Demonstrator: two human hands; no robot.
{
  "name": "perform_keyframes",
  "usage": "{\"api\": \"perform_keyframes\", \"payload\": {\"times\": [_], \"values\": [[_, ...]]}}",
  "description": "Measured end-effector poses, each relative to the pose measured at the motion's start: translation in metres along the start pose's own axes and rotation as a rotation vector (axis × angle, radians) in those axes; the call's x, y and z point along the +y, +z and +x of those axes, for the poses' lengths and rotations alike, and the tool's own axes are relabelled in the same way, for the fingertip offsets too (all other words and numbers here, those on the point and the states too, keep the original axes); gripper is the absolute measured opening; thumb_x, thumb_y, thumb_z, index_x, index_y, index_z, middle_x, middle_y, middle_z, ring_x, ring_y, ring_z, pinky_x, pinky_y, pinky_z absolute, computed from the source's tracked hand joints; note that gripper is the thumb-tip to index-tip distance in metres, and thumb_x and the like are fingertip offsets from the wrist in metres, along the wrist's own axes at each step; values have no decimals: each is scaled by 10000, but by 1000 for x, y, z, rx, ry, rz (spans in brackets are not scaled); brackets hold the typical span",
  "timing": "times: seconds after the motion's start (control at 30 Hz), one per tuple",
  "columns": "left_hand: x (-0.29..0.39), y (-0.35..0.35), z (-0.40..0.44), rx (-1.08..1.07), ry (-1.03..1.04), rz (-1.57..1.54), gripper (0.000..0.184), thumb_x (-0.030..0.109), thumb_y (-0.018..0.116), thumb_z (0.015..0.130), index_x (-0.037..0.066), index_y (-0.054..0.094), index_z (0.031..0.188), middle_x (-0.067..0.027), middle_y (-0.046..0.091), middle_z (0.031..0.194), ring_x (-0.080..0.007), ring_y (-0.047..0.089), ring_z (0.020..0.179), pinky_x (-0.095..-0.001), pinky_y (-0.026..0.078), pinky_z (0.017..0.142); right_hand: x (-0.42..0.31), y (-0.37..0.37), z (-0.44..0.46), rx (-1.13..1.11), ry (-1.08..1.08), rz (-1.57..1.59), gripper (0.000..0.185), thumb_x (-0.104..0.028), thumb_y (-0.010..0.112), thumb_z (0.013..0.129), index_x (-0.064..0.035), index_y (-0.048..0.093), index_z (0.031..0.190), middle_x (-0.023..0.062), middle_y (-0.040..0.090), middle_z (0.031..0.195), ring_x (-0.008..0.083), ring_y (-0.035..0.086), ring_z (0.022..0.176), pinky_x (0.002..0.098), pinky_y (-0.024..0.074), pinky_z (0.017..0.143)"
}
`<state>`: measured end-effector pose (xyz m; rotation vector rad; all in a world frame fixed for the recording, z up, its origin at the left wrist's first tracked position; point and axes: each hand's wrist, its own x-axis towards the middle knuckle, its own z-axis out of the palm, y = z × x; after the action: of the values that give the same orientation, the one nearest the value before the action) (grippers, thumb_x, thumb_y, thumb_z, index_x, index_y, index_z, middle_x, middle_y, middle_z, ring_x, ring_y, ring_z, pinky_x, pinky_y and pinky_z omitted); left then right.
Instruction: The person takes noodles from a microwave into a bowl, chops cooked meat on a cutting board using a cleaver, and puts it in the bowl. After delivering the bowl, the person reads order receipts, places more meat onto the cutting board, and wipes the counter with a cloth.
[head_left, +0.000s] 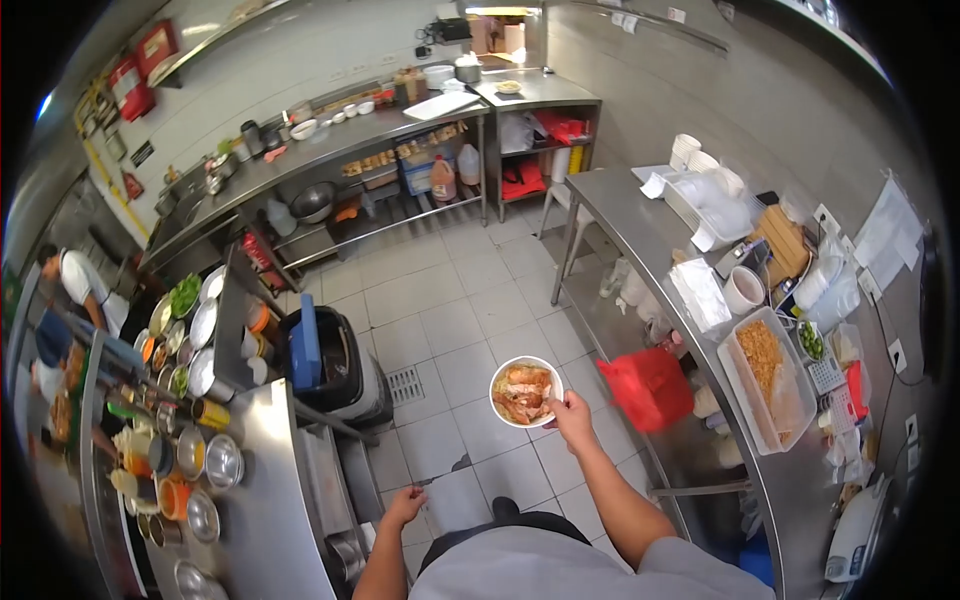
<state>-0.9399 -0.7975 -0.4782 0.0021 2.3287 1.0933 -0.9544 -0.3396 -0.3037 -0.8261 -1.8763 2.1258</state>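
My right hand [570,423] grips the rim of a round white bowl [494,408], thumb on top and fingers around its side. Inside the bowl lie browned, sliced pieces of meat [527,384], with something paler and greenish partly showing beneath them. The bowl is held out in front of me above the tiled floor. Low on my left side, my left hand [404,507] hangs with its fingers loosely bent and nothing visible in it. It is nearest to the steel counter on the left.
A black bin [340,365] with a blue lid stands ahead on the left. The left counter [265,500] carries several metal bowls. On the right counter [690,310] is a tub of orange-brown food [765,375]; a red bag [648,388] hangs below. A person [85,285] stands far left.
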Motion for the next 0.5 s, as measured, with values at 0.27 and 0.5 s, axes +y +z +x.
{"api": "perform_keyframes", "payload": {"times": [0.27,0.5], "values": [[-27,-29,110,-107,-349,-63,460,378,760,911,53,702,1232,-97,734,936,-219,687,824,-387,556,713,-34,0,81,65,21,-25,244,-139,662,966,-38,518,796,63,600,765,167,654,579,326,598,491],[-9,-77,301,-181,-406,-223,474,428,741,925,121,671,1279,-52,711,1049,-191,647,808,-379,537,611,-74,97,229,-21,59,-142,238,-151,672,966,-21,539,818,79,605,767,187,683,614,345,617,509]]}}
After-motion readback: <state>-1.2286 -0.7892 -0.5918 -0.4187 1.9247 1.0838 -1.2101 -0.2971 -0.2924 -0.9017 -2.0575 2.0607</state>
